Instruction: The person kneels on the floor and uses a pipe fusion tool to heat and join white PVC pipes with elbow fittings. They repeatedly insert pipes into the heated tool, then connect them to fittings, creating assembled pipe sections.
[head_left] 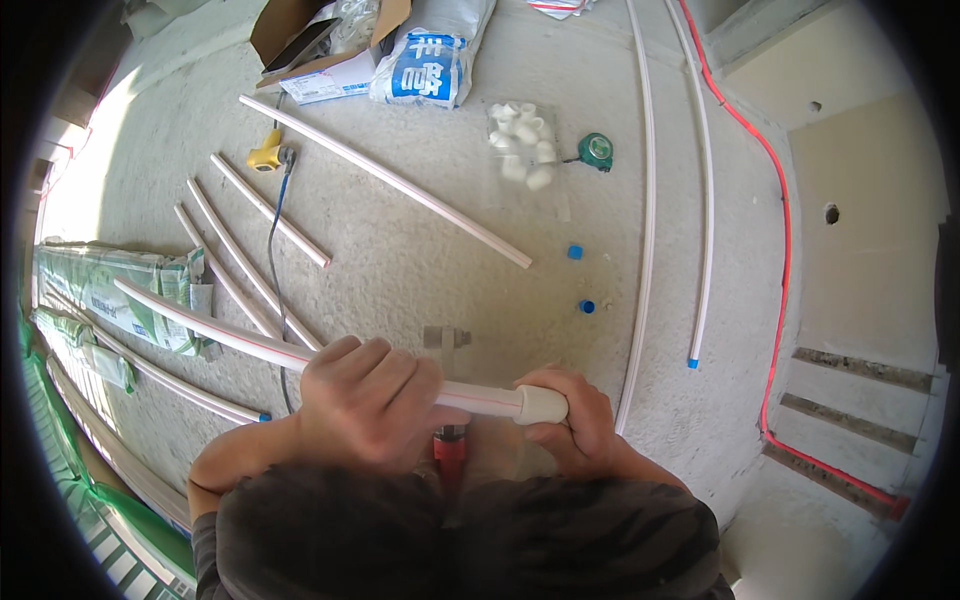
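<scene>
The white pipe (478,398) is up in the person's two hands, lying crosswise in front of the body. Its long axis slants: the far-left end reaches out away from the knees, while the right end comes in closer and carries a white fitting (543,405). That line is the thing to watch, I'd say — pipe and fitting look to share one axis, though from where I stand I cannot tell how deep the pipe sits.

The right hand (578,418) is the nearer one to that joint, its fingers and thumb curled around the fitting. The left hand (360,400) is closed in a fist around the pipe, a little way to the left of the fitting, so both hands are full.

A red-handled tool (449,455) shows beneath the pipe, between the two hands, its grey metal head (445,338) just beyond the pipe. On the concrete floor (420,270) farther past the pipe are two blue caps (575,252), then a clear bag of white fittings (522,145) with a green tape measure (596,151) beside it. Off beyond the pipe's left half lie several loose pipes (385,180) — and a yellow tool (265,153) near them.
</scene>
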